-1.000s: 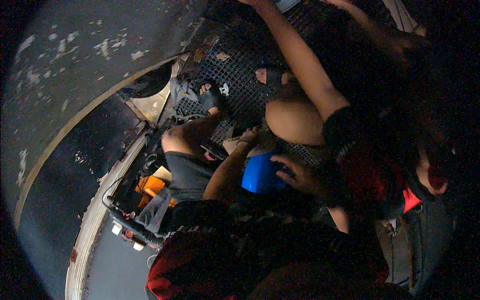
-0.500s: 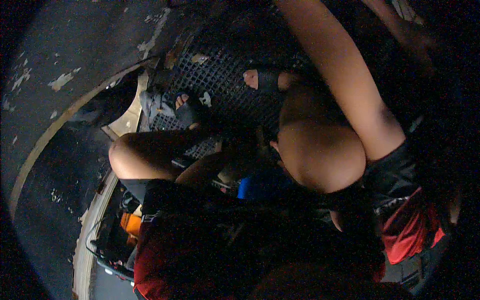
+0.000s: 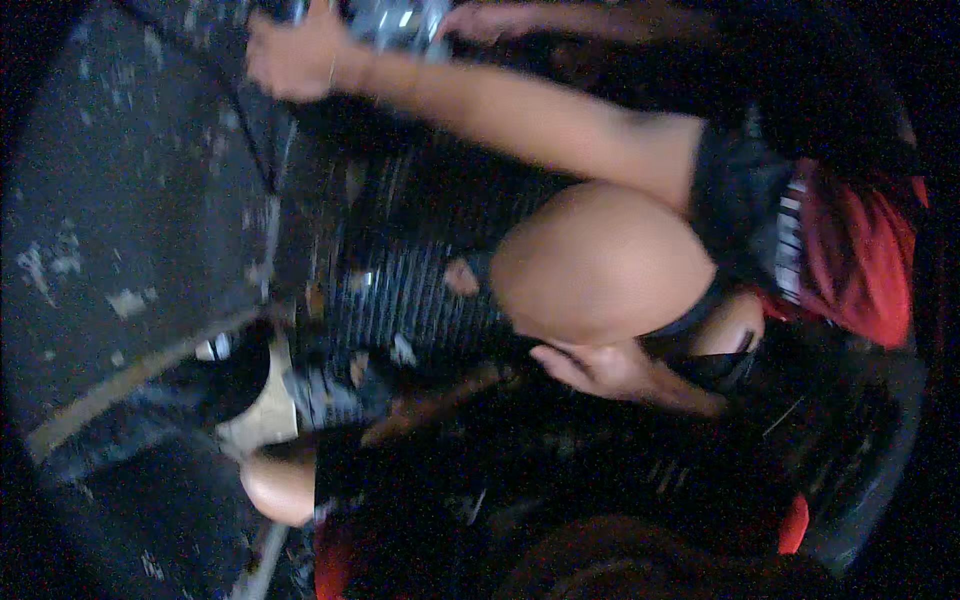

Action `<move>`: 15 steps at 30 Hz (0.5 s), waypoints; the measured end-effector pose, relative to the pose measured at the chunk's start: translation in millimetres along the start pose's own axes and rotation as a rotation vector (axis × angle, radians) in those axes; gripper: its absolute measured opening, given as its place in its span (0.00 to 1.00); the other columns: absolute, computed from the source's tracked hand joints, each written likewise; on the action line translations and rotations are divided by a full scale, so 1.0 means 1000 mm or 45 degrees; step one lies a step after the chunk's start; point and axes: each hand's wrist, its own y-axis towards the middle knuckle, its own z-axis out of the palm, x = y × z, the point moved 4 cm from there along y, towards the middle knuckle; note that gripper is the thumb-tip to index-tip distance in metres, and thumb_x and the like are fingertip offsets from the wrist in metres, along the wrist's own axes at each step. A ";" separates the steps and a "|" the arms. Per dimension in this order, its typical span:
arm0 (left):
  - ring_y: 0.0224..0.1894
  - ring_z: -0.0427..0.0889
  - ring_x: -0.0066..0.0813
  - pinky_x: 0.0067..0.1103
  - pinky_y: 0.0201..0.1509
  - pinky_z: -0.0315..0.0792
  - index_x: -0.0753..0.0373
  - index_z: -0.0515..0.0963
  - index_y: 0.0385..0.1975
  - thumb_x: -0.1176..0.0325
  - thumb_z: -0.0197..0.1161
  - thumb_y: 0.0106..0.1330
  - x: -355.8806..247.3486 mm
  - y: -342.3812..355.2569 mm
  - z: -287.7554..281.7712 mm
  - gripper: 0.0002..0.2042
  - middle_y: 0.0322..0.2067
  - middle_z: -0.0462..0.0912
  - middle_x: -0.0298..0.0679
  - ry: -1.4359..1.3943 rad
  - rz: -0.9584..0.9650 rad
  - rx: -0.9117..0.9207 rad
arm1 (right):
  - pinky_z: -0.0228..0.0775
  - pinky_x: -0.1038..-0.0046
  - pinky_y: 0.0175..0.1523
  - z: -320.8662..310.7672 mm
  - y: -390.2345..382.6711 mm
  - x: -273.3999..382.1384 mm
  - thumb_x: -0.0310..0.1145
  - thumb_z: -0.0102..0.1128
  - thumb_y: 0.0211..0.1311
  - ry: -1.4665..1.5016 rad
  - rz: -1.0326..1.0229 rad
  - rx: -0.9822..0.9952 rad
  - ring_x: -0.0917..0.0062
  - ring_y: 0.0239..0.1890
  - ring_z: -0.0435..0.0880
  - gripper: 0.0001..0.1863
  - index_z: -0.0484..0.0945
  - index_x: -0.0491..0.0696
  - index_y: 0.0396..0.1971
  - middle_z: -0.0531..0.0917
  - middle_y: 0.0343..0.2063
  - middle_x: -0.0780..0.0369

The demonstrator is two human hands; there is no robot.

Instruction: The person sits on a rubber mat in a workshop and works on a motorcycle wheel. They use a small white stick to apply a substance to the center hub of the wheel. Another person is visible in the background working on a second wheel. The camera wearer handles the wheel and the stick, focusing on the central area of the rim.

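Observation:
Below my bent right knee (image 3: 600,265), my right hand (image 3: 600,370) lies with its fingers stretched toward the left, blurred by motion. Nothing shows in its grasp. From beside my bent left knee (image 3: 278,490), my left forearm (image 3: 430,405) crosses toward the middle, and my left hand (image 3: 505,370) fades into shadow. Its fingers cannot be made out. Across the top reaches another arm (image 3: 480,105), apparently of a person close on my right. That person's hand (image 3: 300,60) is at the upper left, near a clear, shiny plastic thing (image 3: 400,22).
Another person's hand (image 3: 490,20) touches the plastic thing's right side. A dark ribbed mat (image 3: 400,295) covers the floor, with my sandalled foot (image 3: 460,275) on it. A scuffed dark panel (image 3: 130,250) runs along the left. The neighbour's red and black shirt (image 3: 850,270) is at the right.
The whole view has swung round. The neighbour's arm now lies across the top with its hand showing. The clear plastic thing has come into view. More of my right hand shows below the knee.

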 end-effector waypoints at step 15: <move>0.43 0.81 0.49 0.35 0.51 0.73 0.59 0.75 0.52 0.54 0.62 0.63 -0.114 -0.158 -0.048 0.21 0.39 0.82 0.49 1.042 0.174 0.514 | 0.70 0.66 0.59 -0.025 -0.034 0.023 0.37 0.54 0.68 0.496 -0.187 0.244 0.67 0.55 0.78 0.26 0.65 0.42 0.62 0.77 0.55 0.53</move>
